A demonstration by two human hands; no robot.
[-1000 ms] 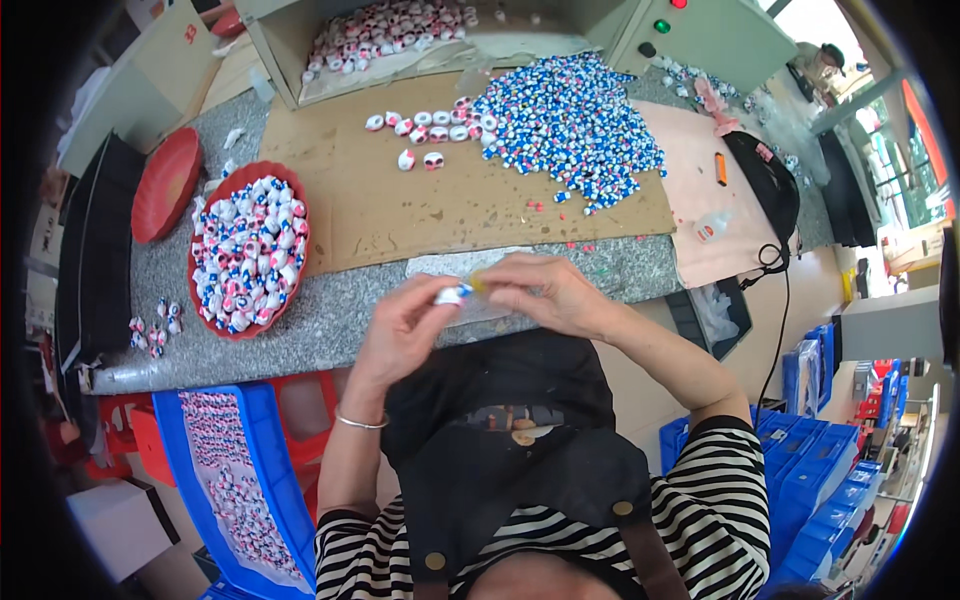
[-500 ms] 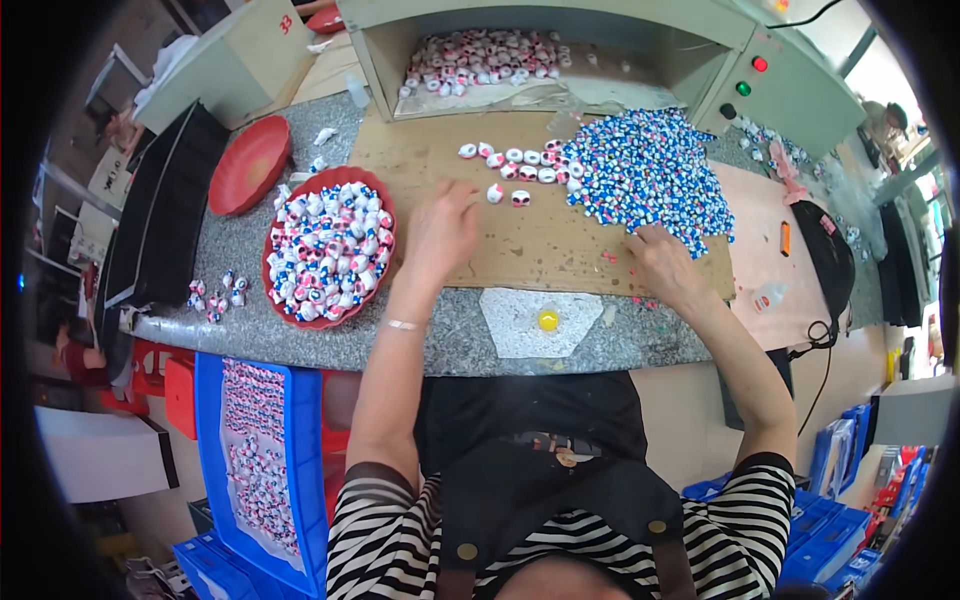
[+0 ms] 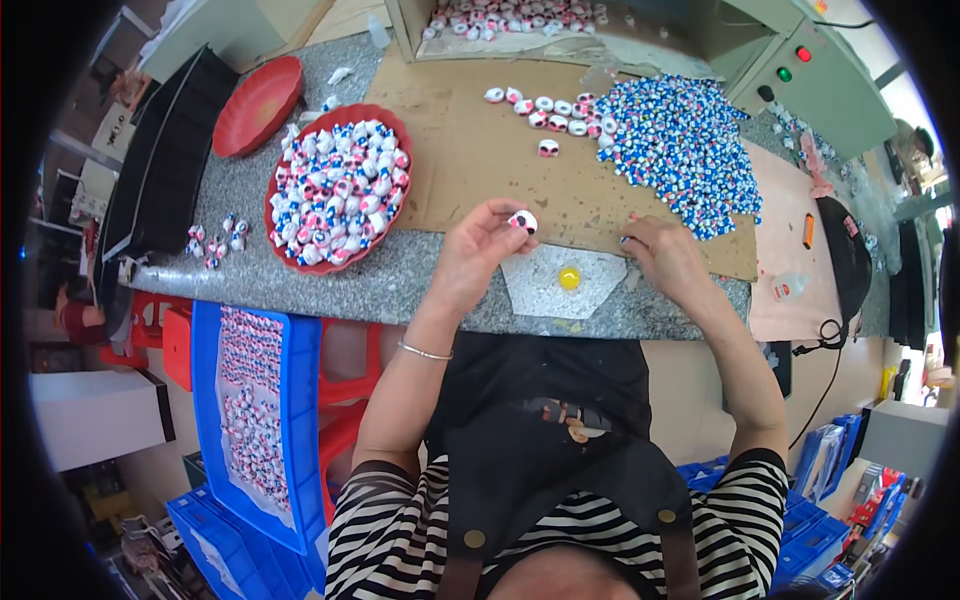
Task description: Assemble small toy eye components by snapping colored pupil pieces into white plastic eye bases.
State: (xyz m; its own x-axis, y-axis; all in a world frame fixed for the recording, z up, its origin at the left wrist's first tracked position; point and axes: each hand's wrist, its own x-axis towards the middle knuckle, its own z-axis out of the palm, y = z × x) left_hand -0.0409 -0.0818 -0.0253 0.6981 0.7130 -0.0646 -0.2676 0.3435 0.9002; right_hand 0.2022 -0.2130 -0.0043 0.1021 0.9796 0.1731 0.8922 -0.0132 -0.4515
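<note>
My left hand [image 3: 478,250] pinches a small white round piece [image 3: 523,221] with a dark and pink centre, held just above the brown cardboard sheet [image 3: 470,160]. My right hand [image 3: 668,258] rests near the cardboard's front edge with a tiny blue piece at its fingertips; whether it grips it is unclear. Between the hands lies a pale sheet with a yellow blob [image 3: 569,278]. A heap of small blue-and-white pieces [image 3: 680,150] lies beyond my right hand. A row of white round pieces [image 3: 545,104] sits further back.
A red tray [image 3: 335,185] full of white round pieces sits left of my left hand, with an empty red tray [image 3: 257,104] behind it. A black box [image 3: 165,170] stands at far left. A blue crate [image 3: 255,410] sits below the granite table edge. A grey machine [image 3: 800,70] stands at back right.
Both hands have pulled back from the far cardboard toward the table's front. My left hand now holds a white round piece; a second ago both hands were joined close to my body.
</note>
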